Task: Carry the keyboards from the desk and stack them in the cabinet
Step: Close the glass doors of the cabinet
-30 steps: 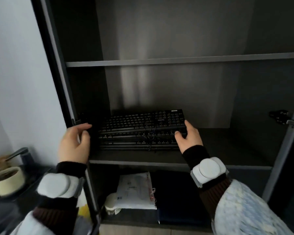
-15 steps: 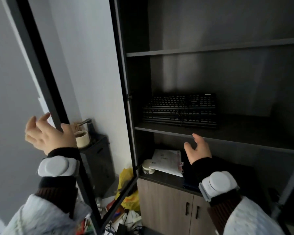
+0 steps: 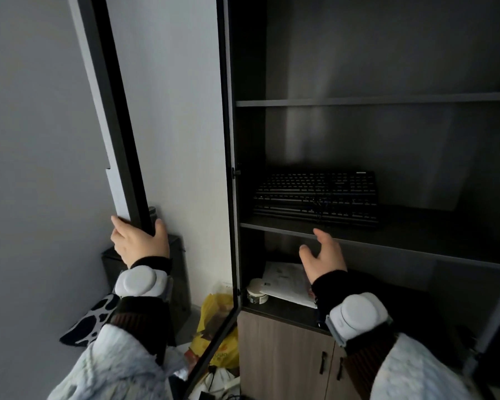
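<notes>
Both hands off the keyboards [image 3: 316,197], now stacked on the cabinet's middle shelf [image 3: 387,243]. Left hand [image 3: 140,243] has moved to grip the glass door edge [image 3: 122,157]; right hand [image 3: 324,255] withdrawn, released, empty. Likely closing up.
</notes>
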`<state>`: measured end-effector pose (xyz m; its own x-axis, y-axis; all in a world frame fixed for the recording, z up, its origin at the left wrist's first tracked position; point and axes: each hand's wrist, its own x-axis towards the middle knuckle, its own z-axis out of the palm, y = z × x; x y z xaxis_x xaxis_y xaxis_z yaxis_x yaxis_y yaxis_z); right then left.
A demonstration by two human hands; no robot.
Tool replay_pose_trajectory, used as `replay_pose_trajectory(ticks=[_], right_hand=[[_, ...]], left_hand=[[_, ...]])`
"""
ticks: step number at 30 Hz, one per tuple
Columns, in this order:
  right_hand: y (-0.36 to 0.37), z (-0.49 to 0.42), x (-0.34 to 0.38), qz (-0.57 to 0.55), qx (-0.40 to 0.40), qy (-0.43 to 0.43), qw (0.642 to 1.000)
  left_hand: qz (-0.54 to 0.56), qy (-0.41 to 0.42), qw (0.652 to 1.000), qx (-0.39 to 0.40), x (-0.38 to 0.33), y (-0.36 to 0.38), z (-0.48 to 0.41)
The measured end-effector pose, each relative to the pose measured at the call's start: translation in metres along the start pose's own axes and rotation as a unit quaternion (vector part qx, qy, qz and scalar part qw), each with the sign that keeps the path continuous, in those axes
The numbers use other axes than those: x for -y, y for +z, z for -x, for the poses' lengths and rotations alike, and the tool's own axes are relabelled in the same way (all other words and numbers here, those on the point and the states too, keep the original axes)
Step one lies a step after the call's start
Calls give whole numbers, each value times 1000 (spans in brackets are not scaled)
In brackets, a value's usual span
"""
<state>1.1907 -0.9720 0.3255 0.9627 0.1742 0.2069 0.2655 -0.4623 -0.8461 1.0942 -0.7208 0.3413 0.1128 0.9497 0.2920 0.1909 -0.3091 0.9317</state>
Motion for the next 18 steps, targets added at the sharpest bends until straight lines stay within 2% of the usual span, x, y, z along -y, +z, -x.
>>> replay_pose_trajectory(ticks=[9, 18], right_hand=[[36, 12, 31, 24, 9, -27, 999], [31, 23, 24, 8, -24, 3, 1000]], left_hand=[[18, 14, 998, 52, 13, -11, -5], [56, 67, 986, 139, -6, -14, 58]])
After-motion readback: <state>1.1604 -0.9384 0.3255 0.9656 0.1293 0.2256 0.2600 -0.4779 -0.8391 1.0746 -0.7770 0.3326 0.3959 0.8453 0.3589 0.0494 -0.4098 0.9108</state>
